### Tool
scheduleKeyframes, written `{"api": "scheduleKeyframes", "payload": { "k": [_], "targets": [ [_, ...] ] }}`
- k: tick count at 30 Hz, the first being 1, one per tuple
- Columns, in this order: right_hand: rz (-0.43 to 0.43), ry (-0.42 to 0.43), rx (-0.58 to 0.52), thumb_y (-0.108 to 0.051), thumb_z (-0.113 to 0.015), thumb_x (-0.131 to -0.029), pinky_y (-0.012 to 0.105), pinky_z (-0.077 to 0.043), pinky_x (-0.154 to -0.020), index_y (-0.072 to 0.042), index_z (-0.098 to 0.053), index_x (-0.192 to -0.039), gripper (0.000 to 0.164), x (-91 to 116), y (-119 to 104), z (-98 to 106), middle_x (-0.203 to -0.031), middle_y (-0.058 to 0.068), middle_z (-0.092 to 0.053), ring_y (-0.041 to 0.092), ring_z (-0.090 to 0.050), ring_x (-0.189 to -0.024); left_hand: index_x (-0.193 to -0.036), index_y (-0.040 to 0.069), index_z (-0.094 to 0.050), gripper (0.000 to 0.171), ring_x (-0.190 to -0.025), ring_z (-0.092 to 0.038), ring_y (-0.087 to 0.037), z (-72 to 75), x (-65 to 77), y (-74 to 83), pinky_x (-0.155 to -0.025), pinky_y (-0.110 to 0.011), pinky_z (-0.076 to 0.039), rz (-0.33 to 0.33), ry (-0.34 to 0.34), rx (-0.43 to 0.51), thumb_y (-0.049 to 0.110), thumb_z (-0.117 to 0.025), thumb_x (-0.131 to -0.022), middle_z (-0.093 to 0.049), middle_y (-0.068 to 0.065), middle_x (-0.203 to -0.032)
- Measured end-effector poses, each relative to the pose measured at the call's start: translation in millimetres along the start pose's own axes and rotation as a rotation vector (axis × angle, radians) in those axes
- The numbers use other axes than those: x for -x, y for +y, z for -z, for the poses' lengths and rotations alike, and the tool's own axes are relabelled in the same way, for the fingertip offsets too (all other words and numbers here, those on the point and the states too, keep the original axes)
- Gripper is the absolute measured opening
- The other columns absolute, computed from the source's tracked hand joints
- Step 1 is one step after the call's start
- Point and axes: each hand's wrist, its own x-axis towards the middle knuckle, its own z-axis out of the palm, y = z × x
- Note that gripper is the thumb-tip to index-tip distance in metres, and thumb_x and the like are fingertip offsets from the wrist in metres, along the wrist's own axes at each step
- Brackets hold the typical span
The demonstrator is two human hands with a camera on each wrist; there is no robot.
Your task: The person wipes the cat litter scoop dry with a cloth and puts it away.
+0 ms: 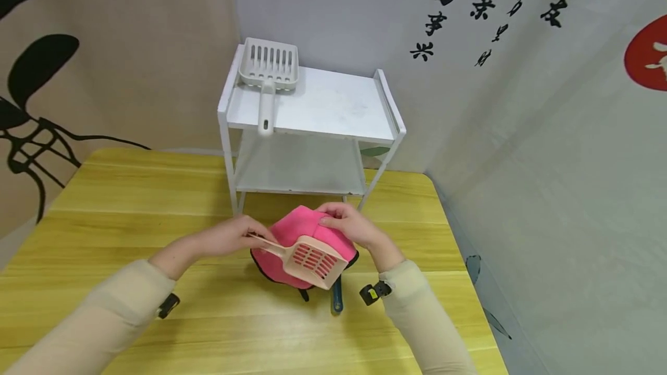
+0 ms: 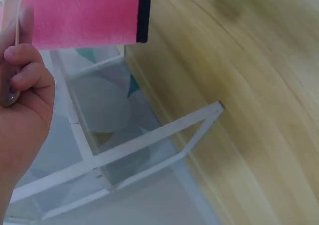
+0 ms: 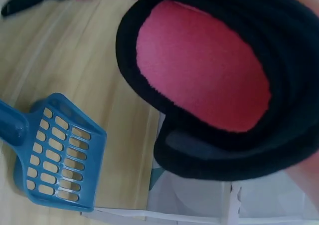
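A pale beige slotted litter scoop (image 1: 314,260) is held by its handle in my left hand (image 1: 249,234), fingers curled round it in the left wrist view. It overlaps the front of a pink fabric pouch (image 1: 298,223) with black trim. My right hand (image 1: 351,226) pinches the pouch's upper right side, thumb on the near face. Seen from the right wrist, the pouch's black-edged mouth gapes and shows its pink lining (image 3: 199,65). Below it on the table lies a blue litter scoop (image 3: 62,150); from the head only its handle shows, the rest hidden under the pouch.
Behind my hands stands a white two-tier rack (image 1: 323,103) on the wooden table (image 1: 156,201). A large light-grey litter scoop (image 1: 268,74) rests on its top shelf, handle sticking out over the front edge. Curtains with dark lettering hang behind.
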Motion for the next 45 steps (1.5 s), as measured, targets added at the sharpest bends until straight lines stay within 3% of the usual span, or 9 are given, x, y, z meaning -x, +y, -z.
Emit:
{"api": "scheduleKeyframes", "payload": {
  "k": [8,14,26,28,31,36,40,43,45],
  "targets": [
    [0.033,-0.018,-0.028,-0.004,-0.051,-0.094,0.018,-0.046,-0.059,0.011,-0.058,-0.111,0.024,4,7,6,-0.081,-0.005,-0.059,0.002,-0.055,-0.065,-0.102,0.006,-0.071,0.019,-0.064,-0.047,-0.003,3.5,5.9,-7.8,-0.061,-0.021,-0.043,0.022,0.045,-0.006,0.013,-0.055,-0.093,-0.069,0.002,-0.083],
    [0.041,-0.01,-0.065,-0.003,-0.051,-0.093,0.018,-0.046,-0.061,0.015,-0.055,-0.111,0.026,10,14,14,-0.08,-0.009,-0.059,0.001,-0.055,-0.066,-0.104,0.002,-0.069,0.021,-0.071,-0.054,-0.001,6.8,12.0,-10.8,-0.062,-0.021,-0.045,0.043,0.074,0.025,0.013,-0.055,-0.094,-0.071,-0.004,-0.087],
    [0.045,0.088,-0.106,-0.004,-0.053,-0.091,0.019,-0.047,-0.067,0.017,-0.053,-0.114,0.031,35,15,41,-0.085,-0.014,-0.062,0.003,-0.056,-0.074,-0.112,-0.004,-0.065,0.029,-0.077,-0.055,-0.004,15.2,23.5,-15.7,-0.066,-0.022,-0.046,0.175,0.163,0.091,0.017,-0.052,-0.096,-0.07,-0.01,-0.094],
    [0.055,0.108,-0.113,-0.005,-0.054,-0.091,0.019,-0.047,-0.068,0.013,-0.057,-0.112,0.028,40,16,47,-0.087,-0.014,-0.064,0.003,-0.057,-0.075,-0.113,-0.004,-0.064,0.03,-0.077,-0.054,-0.004,16.8,24.3,-16.0,-0.066,-0.022,-0.045,0.198,0.167,0.098,0.018,-0.052,-0.096,-0.07,-0.01,-0.094],
    [0.062,0.134,-0.115,-0.005,-0.054,-0.091,0.02,-0.048,-0.07,0.008,-0.06,-0.112,0.026,48,17,57,-0.09,-0.015,-0.065,0.004,-0.058,-0.079,-0.114,-0.005,-0.063,0.031,-0.062,-0.044,-0.002,18.1,23.8,-16.1,-0.057,-0.02,-0.04,0.213,0.153,0.12,0.018,-0.052,-0.096,-0.068,-0.01,-0.091],
    [0.054,0.169,-0.066,-0.007,-0.055,-0.092,0.02,-0.049,-0.072,0.009,-0.06,-0.113,0.027,60,20,72,-0.092,-0.016,-0.065,0.004,-0.059,-0.082,-0.111,-0.003,-0.064,0.028,-0.048,-0.027,-0.002,18.4,19.1,-8.2,-0.045,-0.019,-0.029,0.205,0.141,0.142,0.018,-0.052,-0.096,-0.06,-0.002,-0.077],
    [0.047,0.201,-0.052,-0.008,-0.055,-0.092,0.02,-0.049,-0.073,-0.011,-0.067,-0.106,0.018,69,24,82,-0.092,-0.015,-0.066,0.005,-0.059,-0.082,-0.108,-0.003,-0.064,0.026,-0.047,-0.031,-0.004,18.5,12.9,6.7,-0.044,-0.019,-0.029,0.215,0.16,0.17,0.016,-0.054,-0.095,-0.056,0.002,-0.071],
    [0.046,0.219,-0.075,-0.007,-0.053,-0.093,0.02,-0.049,-0.073,-0.027,-0.066,-0.098,0.024,74,28,87,-0.091,-0.015,-0.066,0.004,-0.06,-0.082,-0.109,-0.003,-0.064,0.026,-0.049,-0.033,-0.004,18.9,7.4,18.5,-0.045,-0.02,-0.03,0.227,0.168,0.197,0.017,-0.054,-0.095,-0.059,0.004,-0.073],
    [0.051,0.22,-0.088,-0.006,-0.052,-0.094,0.019,-0.05,-0.071,-0.031,-0.066,-0.095,0.029,77,30,89,-0.09,-0.015,-0.066,0.004,-0.06,-0.08,-0.109,-0.003,-0.064,0.027,-0.048,-0.033,-0.005,19.3,3.3,25.9,-0.045,-0.02,-0.03,0.223,0.168,0.211,0.018,-0.054,-0.095,-0.061,0.004,-0.075]
  ]
}}
